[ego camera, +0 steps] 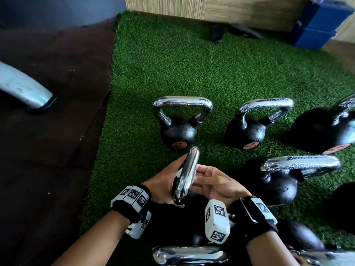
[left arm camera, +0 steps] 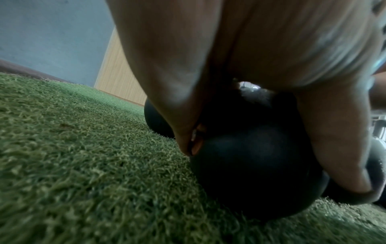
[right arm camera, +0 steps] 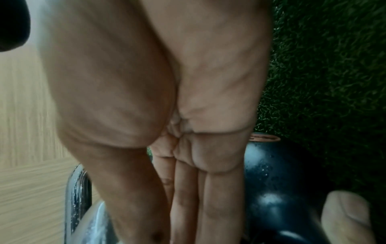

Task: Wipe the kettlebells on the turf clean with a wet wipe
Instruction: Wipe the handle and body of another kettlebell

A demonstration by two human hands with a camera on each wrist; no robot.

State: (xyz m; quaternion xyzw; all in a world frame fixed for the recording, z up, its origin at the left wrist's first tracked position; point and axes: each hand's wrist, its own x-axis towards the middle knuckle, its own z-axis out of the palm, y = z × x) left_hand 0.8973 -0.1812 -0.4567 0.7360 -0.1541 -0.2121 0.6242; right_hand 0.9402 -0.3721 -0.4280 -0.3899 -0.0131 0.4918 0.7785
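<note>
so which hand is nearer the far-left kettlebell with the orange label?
Left. The left hand sits just in front of that kettlebell, on the near chrome handle; the right hand is beside it, further right.

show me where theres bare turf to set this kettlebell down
Bare turf lies beyond the two far kettlebells, up to the wooden wall. A strip runs along the dark mat on the left. The right and near side are crowded.

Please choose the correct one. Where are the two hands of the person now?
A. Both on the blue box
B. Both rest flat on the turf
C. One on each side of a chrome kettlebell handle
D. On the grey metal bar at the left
C: in the head view the left hand and right hand are on opposite sides of the chrome handle.
</note>
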